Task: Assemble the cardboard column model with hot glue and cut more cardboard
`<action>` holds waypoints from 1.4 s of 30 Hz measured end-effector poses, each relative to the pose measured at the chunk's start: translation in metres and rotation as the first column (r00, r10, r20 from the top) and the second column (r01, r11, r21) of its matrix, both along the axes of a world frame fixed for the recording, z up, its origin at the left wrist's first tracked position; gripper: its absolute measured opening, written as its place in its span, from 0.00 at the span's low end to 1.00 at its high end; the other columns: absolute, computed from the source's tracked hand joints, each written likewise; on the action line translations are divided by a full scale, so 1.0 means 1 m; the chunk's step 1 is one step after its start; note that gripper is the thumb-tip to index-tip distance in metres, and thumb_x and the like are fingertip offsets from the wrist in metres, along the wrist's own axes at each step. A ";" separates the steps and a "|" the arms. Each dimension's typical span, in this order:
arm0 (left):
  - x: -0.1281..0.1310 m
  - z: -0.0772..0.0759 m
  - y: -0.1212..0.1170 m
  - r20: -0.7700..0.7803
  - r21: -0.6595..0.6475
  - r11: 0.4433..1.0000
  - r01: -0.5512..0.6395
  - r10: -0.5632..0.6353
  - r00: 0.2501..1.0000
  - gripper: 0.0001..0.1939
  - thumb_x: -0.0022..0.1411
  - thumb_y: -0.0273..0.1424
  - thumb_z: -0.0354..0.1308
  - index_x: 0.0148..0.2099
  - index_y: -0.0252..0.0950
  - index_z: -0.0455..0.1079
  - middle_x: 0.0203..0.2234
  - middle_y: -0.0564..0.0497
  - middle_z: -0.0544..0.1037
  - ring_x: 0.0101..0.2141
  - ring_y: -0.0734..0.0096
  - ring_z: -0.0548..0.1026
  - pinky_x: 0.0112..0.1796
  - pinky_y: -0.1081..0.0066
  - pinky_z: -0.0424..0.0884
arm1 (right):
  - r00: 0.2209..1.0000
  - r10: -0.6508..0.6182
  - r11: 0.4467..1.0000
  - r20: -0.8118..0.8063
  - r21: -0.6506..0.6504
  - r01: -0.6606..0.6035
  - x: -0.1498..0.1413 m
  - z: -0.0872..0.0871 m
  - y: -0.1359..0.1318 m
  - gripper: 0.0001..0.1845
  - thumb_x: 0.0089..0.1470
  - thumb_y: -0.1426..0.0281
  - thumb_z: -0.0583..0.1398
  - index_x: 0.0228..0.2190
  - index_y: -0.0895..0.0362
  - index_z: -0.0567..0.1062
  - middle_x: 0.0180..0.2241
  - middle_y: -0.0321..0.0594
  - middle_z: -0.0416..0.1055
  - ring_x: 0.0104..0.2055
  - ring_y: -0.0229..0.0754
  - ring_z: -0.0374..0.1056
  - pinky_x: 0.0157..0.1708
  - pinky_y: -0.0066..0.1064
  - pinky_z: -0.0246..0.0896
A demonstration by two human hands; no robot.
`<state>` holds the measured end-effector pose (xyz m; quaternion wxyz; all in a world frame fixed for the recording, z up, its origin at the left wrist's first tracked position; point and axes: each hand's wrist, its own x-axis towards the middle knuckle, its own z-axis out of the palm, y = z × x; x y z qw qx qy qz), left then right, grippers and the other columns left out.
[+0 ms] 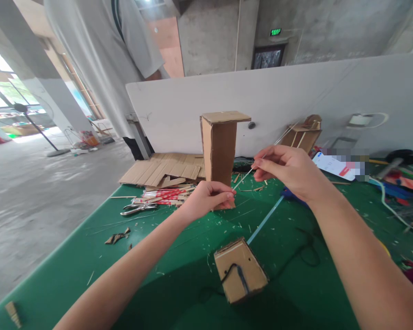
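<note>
Where the two bare hands come together above the green desk (179,256), a thin, straight, pale strand (242,179) slants upward from left to right between them. The left hand (211,197) has its thumb and fingers clamped on the lower end; the right hand (284,166) pinches the strand higher up, thumb against fingers. A pale line extends beyond the right hand, but whether it belongs to the same strand cannot be told.

Just behind the left hand stands an upright brown cardboard column (222,151) with a flat, overhanging cardboard top. Nearer the viewer, a small brown cardboard box (239,275) bears a black cord (230,271) on its upper face, and a flat, light-blue strip (265,219) runs from beside the box toward the right forearm.

To the left of the column lie flat corrugated cardboard sheets (161,167), red-and-white wrappers with slim wooden sticks (165,195), and a silver metal hand tool (139,209). At the right, a phone with a lit white screen (335,166) rests near a cardboard-and-stick construction (301,136). Behind these rises a white panel (179,110); beyond it, at left, stands a person in a white short-sleeved shirt (96,55).
</note>
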<state>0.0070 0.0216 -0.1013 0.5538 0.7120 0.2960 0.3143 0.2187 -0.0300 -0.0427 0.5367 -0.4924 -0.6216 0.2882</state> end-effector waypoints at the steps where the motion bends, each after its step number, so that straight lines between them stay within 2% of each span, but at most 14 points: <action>1: 0.000 0.000 0.000 0.002 0.007 1.000 -0.002 0.002 1.000 0.10 0.57 0.33 0.62 0.38 0.31 0.75 0.26 0.50 0.80 0.24 0.81 0.75 0.27 0.80 0.72 | 1.000 -0.001 1.000 0.001 0.003 0.001 0.000 0.000 0.000 0.16 0.47 0.58 0.66 0.32 0.57 0.75 0.30 0.42 0.75 0.28 0.39 0.73 0.32 0.36 0.75; 10: 0.000 0.000 -0.004 0.036 0.049 0.999 -0.010 0.009 0.999 0.11 0.57 0.34 0.62 0.38 0.30 0.75 0.24 0.50 0.79 0.23 0.82 0.74 0.26 0.79 0.72 | 0.999 0.034 0.999 -0.018 -0.011 -0.035 -0.001 0.000 0.000 0.17 0.47 0.57 0.66 0.32 0.57 0.73 0.29 0.41 0.75 0.27 0.39 0.72 0.32 0.36 0.73; 16: -0.001 0.002 -0.006 0.075 0.080 0.996 -0.043 0.037 0.996 0.12 0.59 0.36 0.60 0.39 0.30 0.73 0.24 0.51 0.77 0.23 0.81 0.74 0.26 0.79 0.72 | 0.998 0.032 0.999 -0.048 0.018 -0.031 -0.002 -0.003 0.002 0.17 0.49 0.59 0.65 0.37 0.57 0.71 0.30 0.41 0.75 0.28 0.38 0.72 0.32 0.36 0.73; 21: 0.000 0.006 -0.007 0.078 0.085 0.995 -0.055 0.048 0.996 0.14 0.59 0.37 0.59 0.40 0.30 0.72 0.22 0.53 0.75 0.23 0.80 0.74 0.26 0.78 0.72 | 1.000 -0.012 0.998 0.009 0.062 0.011 -0.005 -0.005 0.003 0.15 0.51 0.60 0.64 0.36 0.56 0.70 0.30 0.40 0.75 0.28 0.39 0.72 0.32 0.36 0.73; 24: 0.001 0.007 -0.009 0.077 0.108 0.992 -0.072 0.063 0.995 0.13 0.60 0.38 0.58 0.37 0.31 0.72 0.23 0.53 0.75 0.23 0.80 0.73 0.26 0.78 0.71 | 0.999 -0.025 0.997 0.046 0.073 0.021 -0.008 -0.004 0.002 0.14 0.51 0.60 0.64 0.35 0.56 0.70 0.28 0.39 0.74 0.28 0.39 0.72 0.33 0.36 0.73; 31: 0.002 0.008 -0.014 0.043 0.239 0.954 -0.181 0.176 0.983 0.12 0.62 0.36 0.54 0.36 0.32 0.71 0.20 0.54 0.74 0.22 0.80 0.72 0.26 0.78 0.69 | 0.990 0.109 0.994 0.093 -0.024 -0.107 -0.022 -0.011 0.006 0.12 0.50 0.61 0.64 0.32 0.57 0.72 0.27 0.38 0.74 0.28 0.39 0.72 0.33 0.35 0.72; 35: -0.001 0.008 -0.013 -0.035 0.408 0.891 -0.198 0.232 0.972 0.12 0.63 0.35 0.52 0.36 0.32 0.72 0.19 0.54 0.72 0.21 0.81 0.68 0.24 0.79 0.63 | 0.972 0.166 0.986 0.169 -0.060 -0.158 -0.032 -0.018 0.009 0.11 0.55 0.60 0.59 0.31 0.56 0.71 0.27 0.38 0.73 0.28 0.38 0.72 0.32 0.34 0.71; 38: -0.005 0.009 -0.013 -0.143 0.572 0.808 -0.142 0.268 0.953 0.12 0.63 0.32 0.51 0.36 0.33 0.74 0.21 0.54 0.72 0.21 0.81 0.63 0.23 0.77 0.58 | 0.958 0.191 0.982 0.214 -0.049 -0.184 -0.036 -0.022 0.009 0.11 0.58 0.61 0.56 0.31 0.55 0.69 0.26 0.37 0.72 0.27 0.37 0.70 0.31 0.33 0.70; 40: -0.009 0.010 -0.012 -0.203 0.695 0.713 -0.093 0.319 0.926 0.12 0.63 0.31 0.50 0.35 0.34 0.74 0.21 0.54 0.73 0.22 0.81 0.62 0.25 0.76 0.58 | 0.955 0.185 0.983 0.231 -0.040 -0.180 -0.038 -0.027 0.012 0.11 0.58 0.61 0.55 0.30 0.55 0.69 0.27 0.38 0.71 0.28 0.37 0.70 0.30 0.32 0.70; 42: -0.014 0.010 -0.009 -0.181 0.812 0.575 -0.101 0.413 0.893 0.12 0.63 0.32 0.50 0.32 0.35 0.73 0.20 0.54 0.72 0.21 0.80 0.62 0.25 0.75 0.58 | 0.960 0.178 0.984 0.214 -0.036 -0.174 -0.039 -0.037 0.019 0.10 0.58 0.62 0.55 0.31 0.55 0.68 0.29 0.38 0.71 0.30 0.37 0.71 0.29 0.30 0.71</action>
